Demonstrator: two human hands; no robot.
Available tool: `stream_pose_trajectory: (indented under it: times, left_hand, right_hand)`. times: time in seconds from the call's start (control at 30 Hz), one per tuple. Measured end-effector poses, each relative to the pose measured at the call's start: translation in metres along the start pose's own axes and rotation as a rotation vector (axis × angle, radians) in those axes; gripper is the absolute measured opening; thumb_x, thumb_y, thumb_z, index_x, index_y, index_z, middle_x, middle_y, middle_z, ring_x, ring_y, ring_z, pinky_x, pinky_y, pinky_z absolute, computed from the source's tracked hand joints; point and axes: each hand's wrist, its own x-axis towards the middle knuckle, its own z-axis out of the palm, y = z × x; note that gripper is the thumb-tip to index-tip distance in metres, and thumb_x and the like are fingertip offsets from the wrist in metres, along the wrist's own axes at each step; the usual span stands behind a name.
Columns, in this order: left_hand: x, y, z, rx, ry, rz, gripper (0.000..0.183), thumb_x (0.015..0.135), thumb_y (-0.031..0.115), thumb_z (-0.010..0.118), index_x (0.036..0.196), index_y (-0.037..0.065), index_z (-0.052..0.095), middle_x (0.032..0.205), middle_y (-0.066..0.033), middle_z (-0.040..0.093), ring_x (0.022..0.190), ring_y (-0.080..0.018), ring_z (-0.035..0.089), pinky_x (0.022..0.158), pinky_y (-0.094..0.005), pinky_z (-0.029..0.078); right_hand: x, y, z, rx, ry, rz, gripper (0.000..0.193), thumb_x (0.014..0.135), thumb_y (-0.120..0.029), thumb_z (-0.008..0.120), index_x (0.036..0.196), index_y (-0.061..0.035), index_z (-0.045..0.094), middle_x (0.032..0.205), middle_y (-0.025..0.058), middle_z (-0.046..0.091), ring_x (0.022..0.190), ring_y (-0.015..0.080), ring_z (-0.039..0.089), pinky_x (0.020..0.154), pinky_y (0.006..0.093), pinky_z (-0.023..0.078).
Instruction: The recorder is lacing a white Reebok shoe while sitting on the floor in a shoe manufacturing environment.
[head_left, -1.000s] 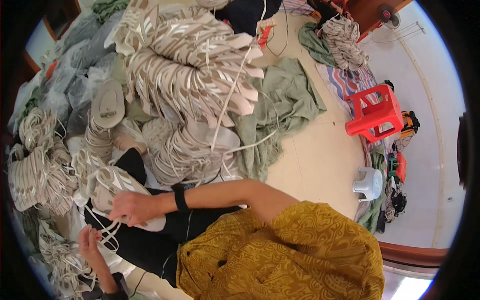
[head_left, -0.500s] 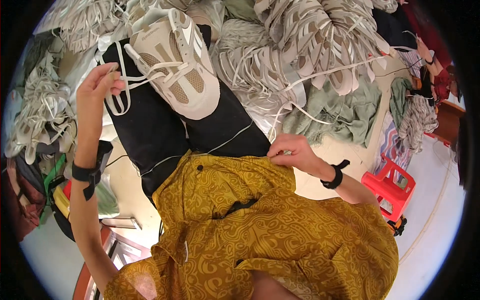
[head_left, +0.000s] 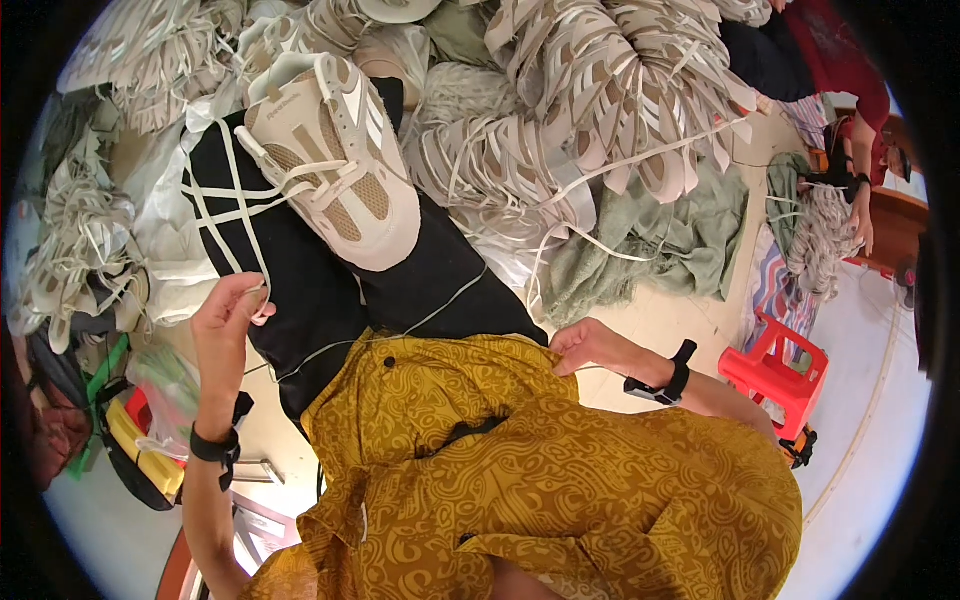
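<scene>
A beige and white sneaker upper lies across my black-trousered thighs, toe toward me, with a loosely threaded white shoelace trailing off its left side. My left hand, beside my left thigh, pinches this lace between thumb and fingers. On the other side, my right hand is closed at the right corner of the yellow patterned shirt hem; whatever its fingertips hold is hidden. A thin grey cord runs across my lap.
Bundles of similar shoe uppers are piled ahead, with more at the left. Green cloth lies on the floor. A red plastic stool stands at right. Another person's arm shows at far right.
My left hand has come down toward me with the lace, from beside the sneaker upper to beside my thigh. My right hand has shifted slightly right and nearer to me.
</scene>
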Motion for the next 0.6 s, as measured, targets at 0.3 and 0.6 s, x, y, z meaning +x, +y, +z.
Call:
stream_pose_trajectory:
  times: [0.3, 0.6]
  left_hand:
    - [0.012, -0.002, 0.008, 0.011, 0.077, -0.097, 0.015, 0.083, 0.008, 0.053, 0.097, 0.002, 0.058, 0.075, -0.0013, 0.059, 0.058, -0.0066, 0.055, 0.050, -0.0178, 0.039]
    - [0.012, -0.003, 0.009, 0.087, 0.169, -0.129, 0.015, 0.082, 0.012, 0.055, 0.095, 0.005, 0.059, 0.071, 0.0012, 0.055, 0.053, -0.0059, 0.051, 0.045, -0.0173, 0.036]
  right_hand:
    - [0.018, 0.022, -0.006, 0.145, 0.014, -0.064, 0.010, 0.069, -0.007, 0.068, 0.064, -0.0018, 0.060, 0.058, -0.0008, 0.055, 0.052, 0.0059, 0.048, 0.052, 0.0204, 0.037]
    - [0.029, 0.026, -0.008, 0.207, -0.199, -0.039, 0.015, 0.069, -0.012, 0.067, 0.063, 0.0000, 0.060, 0.059, 0.0023, 0.057, 0.055, 0.0096, 0.055, 0.054, 0.0208, 0.044]
